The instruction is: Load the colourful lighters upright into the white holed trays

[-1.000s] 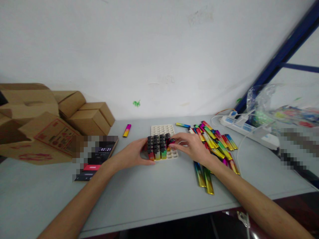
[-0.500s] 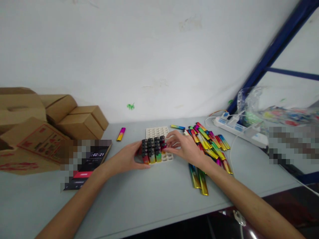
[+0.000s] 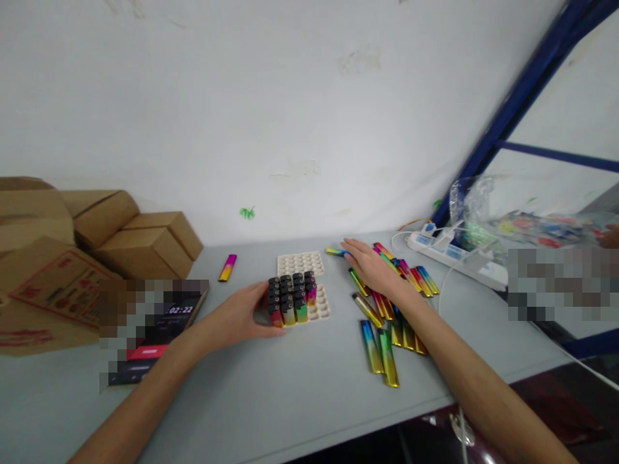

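Several lighters (image 3: 287, 299) with black tops stand upright in rows in a white tray with holes (image 3: 325, 311). My left hand (image 3: 242, 314) is closed around the left side of these rows, thumb at the front and fingers behind. A pink lighter (image 3: 312, 295) stands in the rightmost filled row, beside bare holes. My right hand (image 3: 374, 267) reaches over loose shiny lighters (image 3: 370, 309) right of the tray. Its fingers are stretched out near a blue and yellow lighter (image 3: 334, 252), and nothing shows in its grasp. The hand and forearm hide part of the pile.
Behind the filled rows lies more white holed tray (image 3: 300, 263). One purple and yellow lighter (image 3: 227, 268) lies alone to the left. Cardboard boxes (image 3: 149, 248) and a phone (image 3: 169, 322) are at the left. A power strip (image 3: 459, 261) with cables sits at the right, beside plastic bags (image 3: 541, 225).
My right hand has left the tray and moved right over the loose lighters, its fingers straightening. The pink lighter it was touching now stands in the tray. My left hand keeps its place.
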`<state>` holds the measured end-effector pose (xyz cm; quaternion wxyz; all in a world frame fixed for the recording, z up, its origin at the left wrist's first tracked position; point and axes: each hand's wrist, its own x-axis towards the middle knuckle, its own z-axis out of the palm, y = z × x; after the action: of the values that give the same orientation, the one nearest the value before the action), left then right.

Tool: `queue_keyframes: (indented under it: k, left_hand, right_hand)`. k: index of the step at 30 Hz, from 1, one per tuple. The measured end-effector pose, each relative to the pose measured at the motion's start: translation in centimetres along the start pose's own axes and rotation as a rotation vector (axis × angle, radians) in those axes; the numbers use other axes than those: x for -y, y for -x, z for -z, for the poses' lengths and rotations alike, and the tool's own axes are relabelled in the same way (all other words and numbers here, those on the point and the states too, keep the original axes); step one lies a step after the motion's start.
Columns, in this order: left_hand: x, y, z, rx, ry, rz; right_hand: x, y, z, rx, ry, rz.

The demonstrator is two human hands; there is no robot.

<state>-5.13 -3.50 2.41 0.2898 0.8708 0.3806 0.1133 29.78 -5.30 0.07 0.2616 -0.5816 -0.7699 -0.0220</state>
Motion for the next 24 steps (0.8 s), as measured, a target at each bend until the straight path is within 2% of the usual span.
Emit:
queue_keyframes:
  k: [5, 10, 12, 15, 18, 21, 24]
  left_hand:
    - [0.1, -0.1, 0.0, 0.004, -0.014, 0.007]
    - [0.0, 0.0, 0.1, 0.015, -0.013, 0.002]
    - [-0.1, 0.1, 0.1, 0.023, 0.005, 0.000]
    - [-0.2, 0.1, 0.2, 0.021, 0.011, 0.015]
    - [-0.1, 0.0, 0.1, 0.014, 0.021, 0.003]
    - [0.0, 0.0, 0.1, 0.006, 0.013, -0.014]
    - [-0.2, 0.1, 0.2, 0.012, -0.008, -0.011]
  right_hand:
    - [0.9, -0.9, -1.0, 0.150, 0.038, -0.074]
    - [1.0, -1.5, -1.1, 0.122, 0.019, -0.084]
    - [1.1, -1.6, -0.9, 0.072, -0.023, -0.061]
    - [1.4, -1.4, -0.2, -0.063, -0.189, -0.034]
    - [1.8, -0.8, 0.7, -0.176, -0.401, -0.094]
    - [2.2, -0.4, 1.4, -0.224, -0.652, -0.223]
    - [2.5, -0.3, 2.0, -0.209, -0.872, -0.314]
